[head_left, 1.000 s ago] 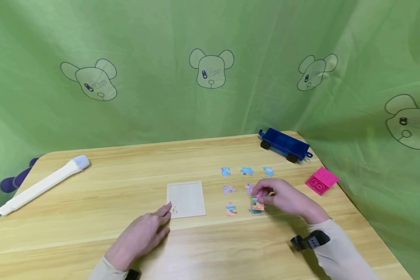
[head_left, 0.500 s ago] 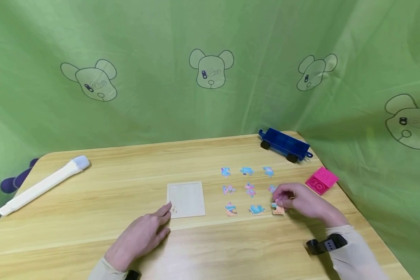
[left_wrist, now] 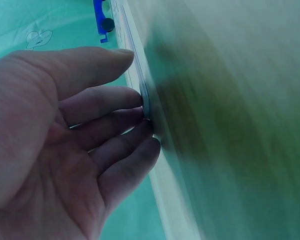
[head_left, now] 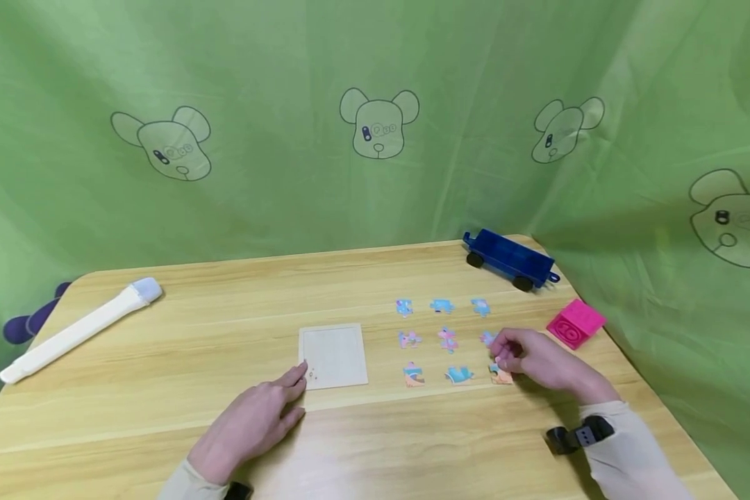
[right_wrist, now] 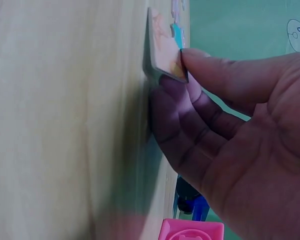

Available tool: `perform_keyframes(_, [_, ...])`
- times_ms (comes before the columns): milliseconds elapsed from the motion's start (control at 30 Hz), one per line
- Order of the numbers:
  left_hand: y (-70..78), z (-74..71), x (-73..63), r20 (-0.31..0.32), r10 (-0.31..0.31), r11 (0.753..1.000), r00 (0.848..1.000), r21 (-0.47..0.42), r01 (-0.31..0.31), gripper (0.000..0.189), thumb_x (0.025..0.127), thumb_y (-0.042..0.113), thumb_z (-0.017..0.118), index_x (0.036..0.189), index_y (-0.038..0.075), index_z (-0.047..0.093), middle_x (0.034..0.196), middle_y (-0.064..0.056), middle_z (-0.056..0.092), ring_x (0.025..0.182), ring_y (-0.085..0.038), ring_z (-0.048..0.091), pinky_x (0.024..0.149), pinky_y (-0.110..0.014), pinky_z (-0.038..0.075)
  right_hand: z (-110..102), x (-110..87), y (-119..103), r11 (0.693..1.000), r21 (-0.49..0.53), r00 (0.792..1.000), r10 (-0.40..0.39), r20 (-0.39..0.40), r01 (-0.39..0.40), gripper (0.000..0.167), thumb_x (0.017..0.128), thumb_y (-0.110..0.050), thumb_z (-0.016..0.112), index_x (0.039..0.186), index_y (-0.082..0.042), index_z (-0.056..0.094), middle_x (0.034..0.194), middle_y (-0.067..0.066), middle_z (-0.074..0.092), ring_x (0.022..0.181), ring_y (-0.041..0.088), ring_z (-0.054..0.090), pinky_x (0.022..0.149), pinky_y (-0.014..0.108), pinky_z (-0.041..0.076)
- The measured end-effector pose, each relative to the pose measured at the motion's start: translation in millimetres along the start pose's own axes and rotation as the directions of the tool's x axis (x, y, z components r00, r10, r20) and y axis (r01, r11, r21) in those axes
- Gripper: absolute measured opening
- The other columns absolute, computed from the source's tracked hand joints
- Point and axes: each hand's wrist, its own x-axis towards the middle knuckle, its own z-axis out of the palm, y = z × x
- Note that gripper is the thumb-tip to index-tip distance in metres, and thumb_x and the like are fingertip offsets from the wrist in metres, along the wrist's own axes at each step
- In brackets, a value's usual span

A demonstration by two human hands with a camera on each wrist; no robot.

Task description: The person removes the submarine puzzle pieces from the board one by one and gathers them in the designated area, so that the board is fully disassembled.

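At the right end of the nearest row, my right hand [head_left: 537, 361] pinches an orange-and-teal jigsaw piece [right_wrist: 166, 50] between thumb and fingers. The piece sits tilted close to the tabletop in the right wrist view. Several other jigsaw pieces lie apart in three rows, such as a blue one [head_left: 442, 305], a pink one [head_left: 447, 339] and a teal one [head_left: 459, 375]. My left hand [head_left: 253, 423] rests by the pale square puzzle tray [head_left: 334, 354], index fingertip on its left edge. In the left wrist view its fingers [left_wrist: 125, 140] extend loosely and hold nothing.
A dark blue toy wagon [head_left: 509, 257] stands at the back right, with a pink block [head_left: 575, 324] in front of it. Along the table's left side lies a long white stick-like object [head_left: 81, 333]. Green cloth [head_left: 275, 194] hangs behind and to the right.
My right hand has carried the orange-and-teal jigsaw piece rightward, from over the teal piece to the row's right end, uncovering the pieces behind. My left hand and the puzzle tray stay put.
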Motion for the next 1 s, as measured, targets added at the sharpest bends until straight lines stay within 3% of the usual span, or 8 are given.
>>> perform_keyframes(333, [-0.2,-1.9,-0.6,0.008,-0.007,1.0,1.0,-0.026,0.007,0.046,0.093,0.013,0.068,0.132,-0.007,0.056,0.147,-0.019,0.044,0.117,-0.038,0.057,0.096,-0.046,0.049,0.6,-2.3,-0.4,0.998,-0.059,1.0,0.003,-0.025,-0.005,0.009,0.091,0.002,0.065,0.097,-0.004,0.063,0.085,0.002,0.059,0.08,0.019,0.054,0.068,0.026,0.049])
perform_keyframes(600, [-0.9,-3.2,-0.9,0.006,0.008,1.0,1.0,-0.025,-0.008,0.044,0.094,0.013,0.066,0.132,-0.007,0.057,0.147,-0.018,0.045,0.115,-0.038,0.059,0.096,-0.046,0.049,0.0,-3.0,-0.4,0.999,-0.05,0.998,0.007,-0.059,-0.01,0.01,0.092,-0.002,0.065,0.102,-0.003,0.064,0.088,0.004,0.06,0.084,0.02,0.055,0.072,0.026,0.05])
perform_keyframes(1000, [-4.8,-1.4,-1.1,-0.009,0.015,1.0,1.0,-0.025,-0.015,0.04,0.094,0.012,0.066,0.128,-0.008,0.06,0.145,-0.02,0.046,0.114,-0.038,0.06,0.093,-0.047,0.051,-3.1,-4.0,-6.9,0.996,-0.092,0.995,-0.011,-0.101,0.001,0.012,0.099,-0.019,0.061,0.104,-0.01,0.068,0.097,0.0,0.063,0.09,0.019,0.056,0.076,0.032,0.05])
